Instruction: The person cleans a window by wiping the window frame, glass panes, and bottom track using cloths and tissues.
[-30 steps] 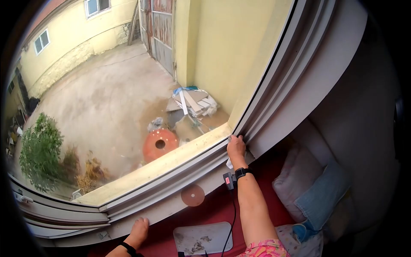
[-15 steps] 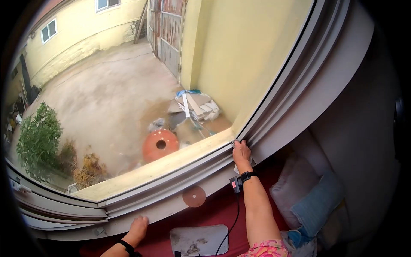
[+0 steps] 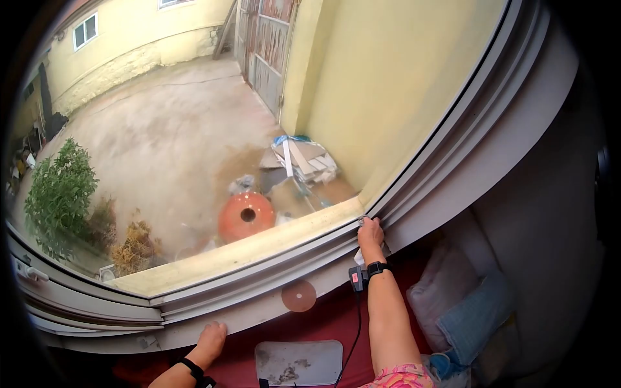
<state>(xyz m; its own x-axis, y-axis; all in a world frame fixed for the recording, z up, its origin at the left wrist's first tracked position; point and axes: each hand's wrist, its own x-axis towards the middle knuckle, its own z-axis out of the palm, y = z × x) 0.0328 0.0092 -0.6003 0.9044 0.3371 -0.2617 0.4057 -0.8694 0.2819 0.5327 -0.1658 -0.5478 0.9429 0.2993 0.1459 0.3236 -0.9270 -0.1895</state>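
My right hand [image 3: 370,234] presses into the lower right corner of the white window frame [image 3: 259,265], its fingers closed on a pale cloth [image 3: 360,257]. Part of the cloth hangs below the palm and a grey bit shows at the fingertips. My left hand [image 3: 212,337] is at the front edge of the window sill [image 3: 249,326], its fingers bent and closed against that edge. Between the hands, a round brown disc [image 3: 298,295] with a pale centre appears on the sill.
A stained, pale rectangular tray-like thing [image 3: 299,363] lies on red fabric [image 3: 323,326] below the sill. A black cable [image 3: 357,323] runs from my right wrist. Pillows [image 3: 443,288] and blue cloth [image 3: 475,317] lie at right. Outside stand a bush [image 3: 61,194] and a debris pile [image 3: 301,158].
The view has shifted slightly. My right hand stays at the frame corner with the cloth, with at most a slight move, and my left hand remains on the sill edge.
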